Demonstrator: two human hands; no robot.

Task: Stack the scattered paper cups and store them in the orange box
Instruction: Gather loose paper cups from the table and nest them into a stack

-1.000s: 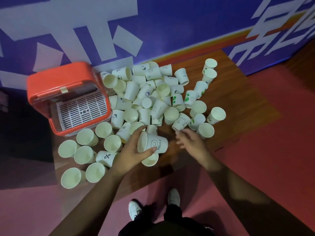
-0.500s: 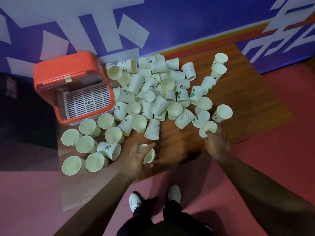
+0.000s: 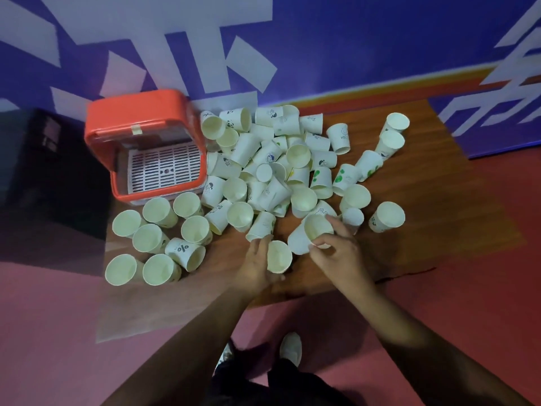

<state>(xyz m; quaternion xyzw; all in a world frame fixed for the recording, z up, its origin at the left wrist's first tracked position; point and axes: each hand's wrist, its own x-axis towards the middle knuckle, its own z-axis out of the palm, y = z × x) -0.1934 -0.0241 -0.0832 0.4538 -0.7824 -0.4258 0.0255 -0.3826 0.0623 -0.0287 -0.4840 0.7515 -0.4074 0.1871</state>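
Lower centre: left hand point(image 3: 254, 263) grip wrapped around an upright white paper cup point(image 3: 279, 257), right hand point(image 3: 336, 249) pinching a second white paper cup point(image 3: 311, 233) by its rim, mouths up, apparently for nesting; open orange plastic box point(image 3: 140, 121) upper left.

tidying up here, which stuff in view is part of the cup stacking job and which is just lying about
Job: scattered paper cups; orange box; cup in left hand; cup in right hand.

Lying about: dark crate left of the box; wooden board under the cups.
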